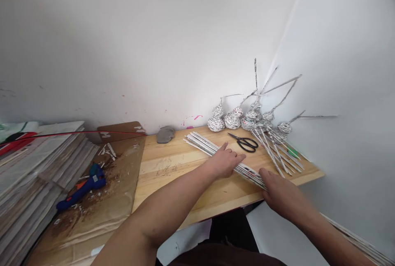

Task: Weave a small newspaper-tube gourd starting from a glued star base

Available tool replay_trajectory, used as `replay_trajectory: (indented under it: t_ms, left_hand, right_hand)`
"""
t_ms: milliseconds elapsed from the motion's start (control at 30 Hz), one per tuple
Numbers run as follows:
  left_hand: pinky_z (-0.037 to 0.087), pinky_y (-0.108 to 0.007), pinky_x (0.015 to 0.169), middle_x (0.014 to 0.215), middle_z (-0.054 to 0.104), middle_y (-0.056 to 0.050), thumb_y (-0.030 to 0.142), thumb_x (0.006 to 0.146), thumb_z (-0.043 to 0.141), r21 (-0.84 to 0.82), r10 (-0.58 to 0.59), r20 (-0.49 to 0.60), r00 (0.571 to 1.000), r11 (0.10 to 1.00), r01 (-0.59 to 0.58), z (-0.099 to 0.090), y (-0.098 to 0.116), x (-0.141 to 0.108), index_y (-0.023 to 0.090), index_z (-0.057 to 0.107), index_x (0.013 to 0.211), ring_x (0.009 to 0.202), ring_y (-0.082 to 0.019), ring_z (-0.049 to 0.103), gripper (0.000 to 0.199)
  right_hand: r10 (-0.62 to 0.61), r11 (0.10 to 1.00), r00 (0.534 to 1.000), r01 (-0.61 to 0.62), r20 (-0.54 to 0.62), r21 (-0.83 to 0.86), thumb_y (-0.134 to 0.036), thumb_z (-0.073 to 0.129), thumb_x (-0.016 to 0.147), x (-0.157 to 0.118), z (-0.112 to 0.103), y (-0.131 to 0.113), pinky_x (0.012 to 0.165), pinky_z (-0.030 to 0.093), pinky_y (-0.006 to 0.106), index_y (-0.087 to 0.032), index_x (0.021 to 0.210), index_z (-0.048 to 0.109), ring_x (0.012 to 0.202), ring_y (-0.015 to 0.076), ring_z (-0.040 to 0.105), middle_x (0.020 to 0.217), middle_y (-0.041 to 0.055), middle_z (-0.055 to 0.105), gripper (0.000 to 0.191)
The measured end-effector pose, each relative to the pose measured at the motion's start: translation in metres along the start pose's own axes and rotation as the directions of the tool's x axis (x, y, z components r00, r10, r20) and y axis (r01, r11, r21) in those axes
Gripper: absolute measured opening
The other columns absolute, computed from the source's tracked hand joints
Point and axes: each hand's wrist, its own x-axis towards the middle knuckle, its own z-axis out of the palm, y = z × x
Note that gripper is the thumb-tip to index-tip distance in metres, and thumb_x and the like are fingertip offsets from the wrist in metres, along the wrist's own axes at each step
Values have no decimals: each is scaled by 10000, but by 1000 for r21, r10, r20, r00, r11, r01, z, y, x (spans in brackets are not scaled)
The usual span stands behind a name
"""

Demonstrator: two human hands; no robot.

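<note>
A bundle of thin rolled-paper sticks (202, 142) lies slantwise over the wooden table. My left hand (226, 161) rests on the middle of the bundle, with its thumb and fingers spread across the sticks. At the bundle's near right end, my right hand (273, 185) is wrapped round the sticks. Black-handled scissors (247, 144) lie just beyond my left hand, touching neither hand. To the right, more loose paper sticks (277, 152) are fanned out in front of several woven gourd-shaped paper pieces (216, 122).
A grey cloth (166, 134) sits near the wall on the wooden table (160, 171). At the left, a blue glue gun (83, 187) lies on brown cardboard (120, 179) beside a tall stack of paper (46, 167). More sticks (358, 237) show at the lower right.
</note>
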Motion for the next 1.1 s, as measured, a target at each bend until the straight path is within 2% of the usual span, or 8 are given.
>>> replay_trajectory:
  t_ms: [167, 300, 333, 400, 533, 633, 867, 1100]
  left_hand:
    - [496, -395, 888, 1027, 700, -89, 211, 928, 438, -29, -66, 14, 998, 997, 66, -9, -1, 11, 192, 592, 1119, 972, -242, 657, 246]
    - [515, -313, 797, 988, 708, -54, 312, 903, 547, -331, -286, -225, 931, 922, 203, -73, -26, 30, 218, 618, 1014, 901, -209, 663, 162]
    - [517, -308, 784, 954, 708, -45, 324, 877, 598, -432, -361, -315, 878, 878, 205, -96, -37, 33, 209, 616, 1008, 869, -204, 663, 175]
    - [525, -302, 754, 848, 682, -27, 312, 821, 678, -598, -492, -461, 739, 787, 150, -144, -59, 34, 170, 608, 987, 775, -177, 653, 230]
    - [535, -283, 695, 762, 622, -1, 213, 788, 694, -788, -639, -539, 548, 613, -59, -203, -94, 18, 120, 586, 913, 636, -101, 604, 190]
    - [538, -274, 664, 726, 600, 26, 190, 724, 729, -852, -742, -492, 455, 518, -76, -193, -106, 0, 125, 587, 930, 598, -83, 588, 258]
    - [517, -251, 538, 662, 618, 38, 266, 627, 776, -948, -856, -295, 425, 317, -20, -116, -116, -18, 156, 596, 958, 583, -129, 624, 393]
    - [487, -237, 525, 666, 589, 39, 332, 683, 748, -945, -874, -321, 364, 322, -61, -123, -123, -20, 167, 565, 857, 547, -106, 602, 301]
  right_hand:
    - [-65, 998, 973, 57, -222, -39, -121, 559, 767, -15, -29, 11, 742, 457, 463, -211, 993, 600, 888, 362, 676, 984, 130, 703, 247]
    - [-176, 952, 581, 305, -795, 11, -272, 656, 818, -38, -78, -3, 1070, 324, 601, -339, 1349, 524, 1291, 399, 486, 1318, 94, 611, 551]
    - [-210, 906, 474, 424, -855, 13, -245, 683, 798, -41, -87, -8, 1069, 356, 577, -378, 1353, 524, 1261, 370, 520, 1245, 68, 652, 592]
    - [-277, 797, 398, 604, -875, 23, -171, 690, 781, -39, -93, -18, 1010, 447, 530, -411, 1299, 566, 1156, 322, 598, 1059, 29, 714, 585]
    - [-301, 767, 550, 625, -779, 144, -155, 644, 839, -5, -63, -24, 945, 497, 483, -314, 1034, 669, 1044, 282, 641, 1014, 45, 711, 253]
    - [-301, 755, 651, 609, -697, 243, -181, 573, 903, 16, -32, -22, 848, 530, 421, -250, 942, 660, 960, 246, 651, 965, 66, 696, 117]
    - [-337, 749, 755, 577, -563, 326, -199, 505, 945, 15, -5, -23, 820, 511, 408, -219, 891, 647, 917, 235, 636, 919, 69, 684, 153]
    - [-351, 756, 830, 524, -434, 392, -216, 456, 969, 16, 12, -21, 813, 491, 410, -201, 888, 637, 896, 235, 615, 913, 83, 672, 199]
